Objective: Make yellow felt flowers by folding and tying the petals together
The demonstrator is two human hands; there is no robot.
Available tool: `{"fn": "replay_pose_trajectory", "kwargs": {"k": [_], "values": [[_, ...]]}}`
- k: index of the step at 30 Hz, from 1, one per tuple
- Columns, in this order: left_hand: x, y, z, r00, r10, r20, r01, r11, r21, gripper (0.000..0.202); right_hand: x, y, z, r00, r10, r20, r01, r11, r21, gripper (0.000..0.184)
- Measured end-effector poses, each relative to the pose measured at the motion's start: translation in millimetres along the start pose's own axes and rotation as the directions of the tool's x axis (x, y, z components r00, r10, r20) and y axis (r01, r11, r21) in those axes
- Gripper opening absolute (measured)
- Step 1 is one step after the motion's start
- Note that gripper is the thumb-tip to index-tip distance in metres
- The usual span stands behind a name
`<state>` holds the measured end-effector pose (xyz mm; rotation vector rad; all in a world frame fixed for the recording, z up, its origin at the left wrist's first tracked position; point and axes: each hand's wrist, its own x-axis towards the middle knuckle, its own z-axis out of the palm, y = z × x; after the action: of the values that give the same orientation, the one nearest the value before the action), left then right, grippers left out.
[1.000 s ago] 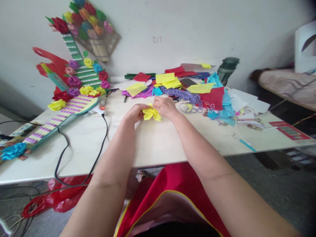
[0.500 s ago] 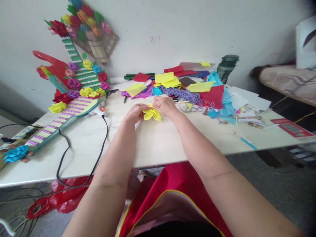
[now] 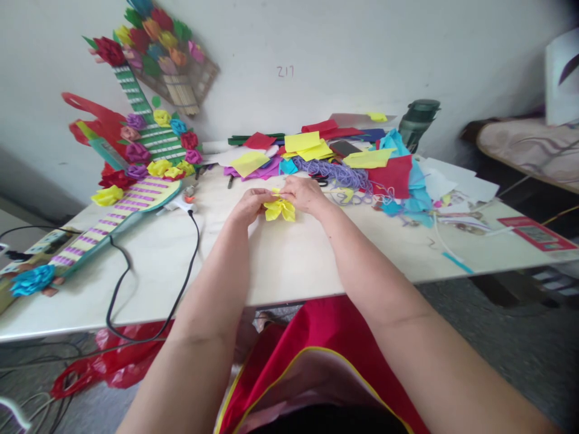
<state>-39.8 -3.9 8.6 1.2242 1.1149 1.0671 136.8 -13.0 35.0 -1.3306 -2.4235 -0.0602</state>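
A folded yellow paper flower lies on the pale table between both hands. My left hand is curled and pinches the flower's left side. My right hand is closed over its top right, fingers pressed on the paper. Both forearms reach out over the table's front edge.
A heap of coloured paper sheets and purple cord lies behind the hands. At the left stand decorated boards with paper flowers, and a glue gun with a black cable. A dark green bottle stands by the wall.
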Motion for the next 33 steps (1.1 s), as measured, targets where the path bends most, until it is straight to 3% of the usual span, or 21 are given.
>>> {"fn": "replay_pose_trajectory", "kwargs": {"k": [17, 25, 33], "values": [[-3, 0, 6.8, 0.996, -0.088, -0.003, 0.087, 0.994, -0.059, 0.013, -1, -5, 0, 0.999, -0.038, -0.026, 0.038, 0.999, 0.005, 0.021], [1, 1, 9.0, 0.978, -0.206, 0.027, 0.208, 0.960, -0.187, 0.012, -1, -11, -2, 0.995, -0.066, -0.081, 0.063, 0.997, -0.041, 0.035], [2, 1, 6.1, 0.977, -0.211, 0.034, 0.212, 0.936, -0.281, 0.011, -3, -11, -7, 0.997, -0.043, -0.059, 0.040, 0.998, -0.043, 0.034]]}}
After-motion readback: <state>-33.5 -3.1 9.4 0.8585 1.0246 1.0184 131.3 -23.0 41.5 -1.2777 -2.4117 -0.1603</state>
